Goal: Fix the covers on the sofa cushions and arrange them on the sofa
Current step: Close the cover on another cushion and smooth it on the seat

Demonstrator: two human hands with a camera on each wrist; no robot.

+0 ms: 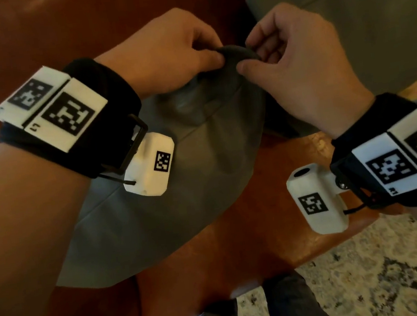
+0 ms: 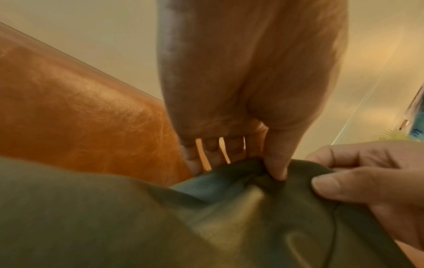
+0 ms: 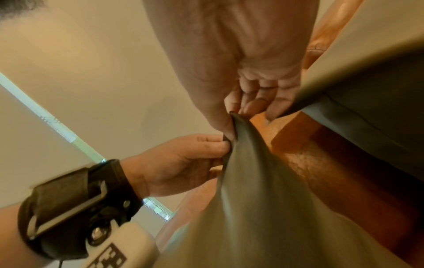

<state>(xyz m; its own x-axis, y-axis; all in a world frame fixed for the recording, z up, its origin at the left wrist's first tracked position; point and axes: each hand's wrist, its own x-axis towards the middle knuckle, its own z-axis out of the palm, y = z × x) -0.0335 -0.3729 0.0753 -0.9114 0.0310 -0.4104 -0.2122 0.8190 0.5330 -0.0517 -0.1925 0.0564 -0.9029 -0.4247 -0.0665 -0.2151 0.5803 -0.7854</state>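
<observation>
We note the left hand pinching the bunched top corner of the grey cushion cover, fingers curled tight. Beside it, the right hand pinches the same corner. The cover hangs over the brown leather sofa; a second grey cushion lies right.

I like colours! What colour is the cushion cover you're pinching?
Grey-green. The cushion cover shows best in the head view, lying on the brown sofa.

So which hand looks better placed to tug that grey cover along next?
Probably the right hand: it pinches the cushion cover at its free corner, while the left hand bunches the fabric beside it, anchoring.
</observation>
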